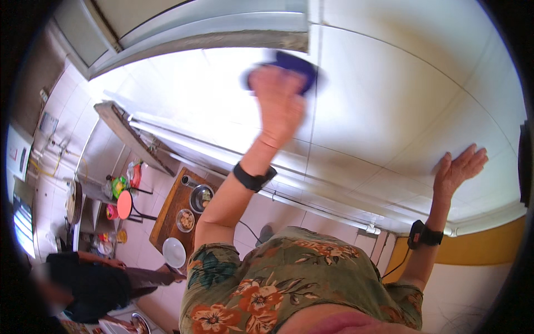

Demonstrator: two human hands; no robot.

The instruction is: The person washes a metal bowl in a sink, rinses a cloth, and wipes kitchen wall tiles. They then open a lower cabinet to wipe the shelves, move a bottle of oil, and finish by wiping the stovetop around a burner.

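My left hand (278,106) is blurred, pressing a dark blue-purple cloth (297,69) against a white tiled wall (354,92). The cloth lies just below the bottom edge of an aluminium-framed window (267,23), beside a vertical tile joint. Farther right, my right hand (458,170) is spread near the wall with its fingers apart and nothing in it. It seems to rest on the tiles, palm towards them. Both wrists wear black bands.
A white pipe (317,211) runs along the lower wall. Left, a wooden table (166,217) bears metal bowls (202,198) and a white bowl (174,252). Near it are an orange-topped stool (124,204), a leaning wooden board (131,133) and another person (96,282) in dark clothes.
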